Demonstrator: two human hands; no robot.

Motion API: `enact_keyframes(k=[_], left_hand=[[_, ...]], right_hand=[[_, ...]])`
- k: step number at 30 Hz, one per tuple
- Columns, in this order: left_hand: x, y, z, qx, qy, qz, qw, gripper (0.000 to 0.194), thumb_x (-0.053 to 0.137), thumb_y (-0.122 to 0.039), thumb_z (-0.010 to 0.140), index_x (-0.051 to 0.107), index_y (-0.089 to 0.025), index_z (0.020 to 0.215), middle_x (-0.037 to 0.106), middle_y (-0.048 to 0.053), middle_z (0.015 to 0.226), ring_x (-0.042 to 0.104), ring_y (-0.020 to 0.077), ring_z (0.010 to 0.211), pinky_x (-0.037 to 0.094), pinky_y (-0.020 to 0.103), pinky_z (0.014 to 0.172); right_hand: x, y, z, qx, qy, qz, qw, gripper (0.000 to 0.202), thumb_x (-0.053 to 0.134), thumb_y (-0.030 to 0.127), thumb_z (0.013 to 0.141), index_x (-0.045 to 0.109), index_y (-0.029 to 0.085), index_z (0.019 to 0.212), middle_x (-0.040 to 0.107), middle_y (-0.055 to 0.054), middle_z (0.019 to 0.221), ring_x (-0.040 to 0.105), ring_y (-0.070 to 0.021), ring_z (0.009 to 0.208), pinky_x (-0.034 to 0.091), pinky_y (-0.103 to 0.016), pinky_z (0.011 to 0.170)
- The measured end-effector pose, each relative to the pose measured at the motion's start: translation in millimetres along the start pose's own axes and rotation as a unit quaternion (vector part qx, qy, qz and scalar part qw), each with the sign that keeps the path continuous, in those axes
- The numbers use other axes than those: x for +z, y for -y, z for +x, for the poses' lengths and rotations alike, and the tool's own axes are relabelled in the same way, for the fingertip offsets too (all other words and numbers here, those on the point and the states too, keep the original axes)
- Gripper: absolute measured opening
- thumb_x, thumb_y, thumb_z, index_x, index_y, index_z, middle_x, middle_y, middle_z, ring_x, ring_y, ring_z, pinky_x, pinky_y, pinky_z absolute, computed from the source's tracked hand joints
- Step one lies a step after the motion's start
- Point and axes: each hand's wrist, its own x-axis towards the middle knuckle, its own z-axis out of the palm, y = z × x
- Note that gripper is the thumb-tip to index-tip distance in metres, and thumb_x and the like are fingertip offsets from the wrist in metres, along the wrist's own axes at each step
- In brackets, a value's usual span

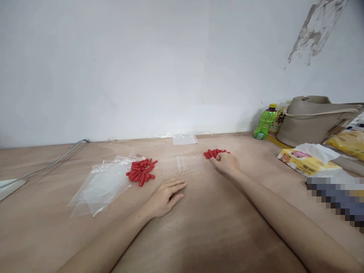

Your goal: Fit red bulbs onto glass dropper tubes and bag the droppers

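Observation:
My left hand (pixel 165 197) rests on the table, palm down with fingers stretched out, just in front of a row of thin clear tubes (pixel 182 166) lying side by side. Nothing is in it. To the left of the tubes is a loose pile of red rubber bulbs (pixel 141 172). My right hand (pixel 226 163) has its fingers closed at a row of red-bulbed droppers (pixel 212 153), right of the clear tubes. It covers part of these droppers, and whatever sits between its fingertips is hidden.
Clear zip bags (pixel 105 185) lie overlapping at left, with another bag (pixel 184 140) by the wall. A grey cable (pixel 61 160) runs along the left. On the right stand a green bottle (pixel 265 122), a beige bucket-shaped bag (pixel 308 123) and a yellow tissue pack (pixel 309 161).

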Motion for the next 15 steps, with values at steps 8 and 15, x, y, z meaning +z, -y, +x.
enact_keyframes(k=[8, 15], left_hand=[[1.6, 2, 0, -0.007, 0.002, 0.006, 1.0, 0.034, 0.042, -0.028, 0.085, 0.051, -0.021, 0.117, 0.051, 0.006, 0.122, 0.043, 0.0197, 0.116, 0.035, 0.039, 0.096], [2.8, 3, 0, -0.005, 0.002, 0.008, 1.0, 0.034, 0.043, -0.028, 0.085, 0.051, -0.021, 0.117, 0.052, 0.006, 0.122, 0.043, 0.0195, 0.115, 0.036, 0.039, 0.096]], right_hand=[[5, 8, -1, 0.013, 0.02, -0.036, 0.999, 0.039, 0.038, 0.046, 0.078, 0.064, 0.018, 0.07, 0.061, -0.008, 0.073, 0.057, -0.0205, 0.07, 0.036, -0.027, 0.056], [-3, 14, -9, 0.006, -0.002, -0.04, 0.999, 0.034, 0.039, 0.043, 0.077, 0.062, 0.019, 0.07, 0.062, -0.007, 0.074, 0.057, -0.0212, 0.072, 0.036, -0.028, 0.057]])
